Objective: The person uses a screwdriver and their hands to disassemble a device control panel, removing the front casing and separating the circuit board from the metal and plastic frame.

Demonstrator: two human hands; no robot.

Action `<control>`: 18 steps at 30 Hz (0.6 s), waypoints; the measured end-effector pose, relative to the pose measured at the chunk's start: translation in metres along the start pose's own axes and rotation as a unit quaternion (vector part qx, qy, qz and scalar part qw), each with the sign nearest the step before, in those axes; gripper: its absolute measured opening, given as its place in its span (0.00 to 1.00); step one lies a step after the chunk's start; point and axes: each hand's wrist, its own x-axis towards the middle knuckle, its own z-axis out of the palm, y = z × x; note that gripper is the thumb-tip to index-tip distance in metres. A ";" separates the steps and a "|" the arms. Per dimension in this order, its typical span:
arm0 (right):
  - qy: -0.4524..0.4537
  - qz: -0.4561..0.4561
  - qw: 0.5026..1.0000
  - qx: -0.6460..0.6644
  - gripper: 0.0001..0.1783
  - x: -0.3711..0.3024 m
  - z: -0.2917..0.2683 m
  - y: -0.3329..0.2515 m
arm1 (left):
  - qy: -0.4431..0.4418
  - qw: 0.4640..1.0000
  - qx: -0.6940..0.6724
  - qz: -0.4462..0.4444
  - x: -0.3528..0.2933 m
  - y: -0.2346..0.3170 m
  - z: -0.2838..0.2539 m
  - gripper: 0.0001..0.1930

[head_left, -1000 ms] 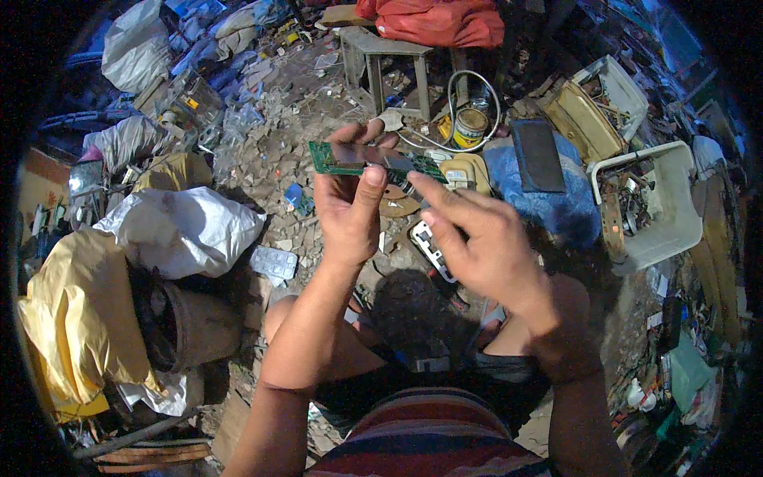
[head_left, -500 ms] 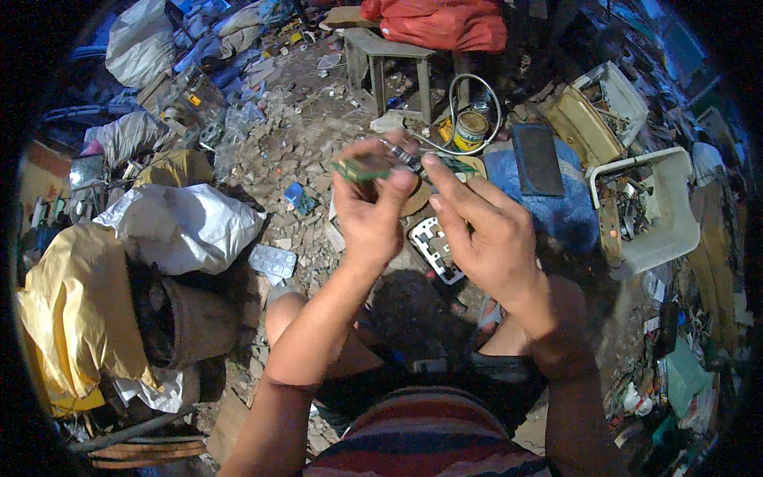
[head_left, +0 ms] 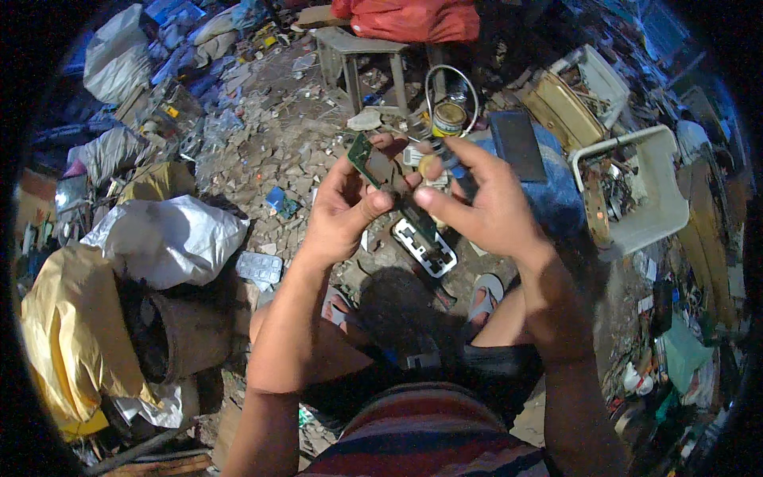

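Note:
A green circuit board point(head_left: 364, 161) with a greyish plate on its face is pinched in my left hand point(head_left: 346, 208), tilted up. Beside it, my right hand point(head_left: 497, 203) grips a slim, dark, bluish-handled tool point(head_left: 451, 161), its end smeared by motion; its exact kind is hard to make out. The tool stands apart from the board. On the ground below my hands lies a white-rimmed casing point(head_left: 447, 261) with dark cut-outs.
A paint tin point(head_left: 449, 119) stands ahead by a wooden stool point(head_left: 362, 46) bearing a red sack point(head_left: 413, 17). At right are a dark flat panel point(head_left: 517, 147) on a blue bundle and a white bin point(head_left: 656, 230) of scrap. White and yellow sacks point(head_left: 75, 326) and a bucket point(head_left: 195, 330) line the left.
My right hand has drawn the tool away from the board, opening a gap between them. My left hand has turned the board more upright. The whole view has shifted slightly.

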 end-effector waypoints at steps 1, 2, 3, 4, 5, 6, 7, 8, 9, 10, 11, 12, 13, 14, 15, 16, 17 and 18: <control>-0.025 -0.009 1.000 0.002 0.24 0.003 0.001 0.007 | -0.014 1.000 0.014 -0.012 -0.001 0.002 0.002 0.35; -0.053 -0.022 0.998 0.007 0.23 0.007 0.002 0.012 | -0.026 0.999 0.031 -0.021 -0.003 0.005 0.002 0.35; -0.061 -0.026 0.998 -0.001 0.22 0.007 0.000 0.013 | -0.026 0.998 0.048 -0.029 -0.004 0.001 -0.002 0.36; -0.069 -0.031 0.997 -0.009 0.22 0.006 -0.001 0.013 | -0.031 0.997 0.061 -0.035 -0.004 -0.003 -0.003 0.36; -0.080 -0.038 0.996 -0.017 0.21 0.007 -0.002 0.013 | -0.035 0.996 0.075 -0.040 -0.002 -0.005 -0.005 0.36; -0.080 -0.033 0.996 -0.011 0.21 0.008 -0.001 0.017 | -0.038 0.994 0.090 -0.044 -0.002 -0.006 -0.005 0.36; -0.080 -0.027 0.996 -0.006 0.20 0.009 0.000 0.024 | -0.040 0.994 0.083 -0.050 -0.002 -0.005 -0.004 0.35; -0.080 -0.022 0.997 -0.001 0.20 0.009 0.002 0.027 | -0.041 0.995 0.076 -0.056 -0.003 -0.005 -0.004 0.35; -0.077 -0.013 0.997 0.002 0.19 0.009 0.001 0.027 | -0.042 0.995 0.069 -0.062 -0.004 -0.005 -0.003 0.35; -0.074 -0.003 0.997 0.006 0.19 0.008 0.001 0.026 | -0.044 0.994 0.071 -0.065 -0.004 -0.006 -0.002 0.34; -0.071 0.005 0.997 0.009 0.18 0.007 0.002 0.024 | -0.046 0.994 0.074 -0.067 -0.004 -0.006 -0.001 0.34; -0.057 0.004 0.998 0.000 0.18 0.006 0.002 0.023 | -0.047 0.993 0.077 -0.069 -0.003 -0.007 0.000 0.33; -0.042 0.003 0.999 -0.008 0.17 0.006 0.003 0.022 | -0.049 0.993 0.080 -0.071 -0.003 -0.007 0.001 0.33; -0.028 0.004 0.999 -0.017 0.17 0.006 0.003 0.022 | -0.042 0.993 0.088 -0.071 -0.002 -0.007 0.002 0.32; -0.036 0.012 0.999 -0.032 0.17 0.006 0.003 0.019 | -0.036 0.992 0.095 -0.071 -0.002 -0.007 0.002 0.32; -0.045 0.020 0.998 -0.047 0.16 0.007 0.002 0.015 | -0.029 0.992 0.103 -0.071 -0.002 -0.007 0.002 0.31; -0.053 0.029 0.996 -0.064 0.16 0.007 0.001 0.013 | -0.025 0.992 0.101 -0.073 -0.002 -0.007 0.004 0.30; -0.051 0.031 0.997 -0.046 0.16 0.007 0.001 0.013 | -0.021 0.992 0.100 -0.075 -0.003 -0.007 0.006 0.29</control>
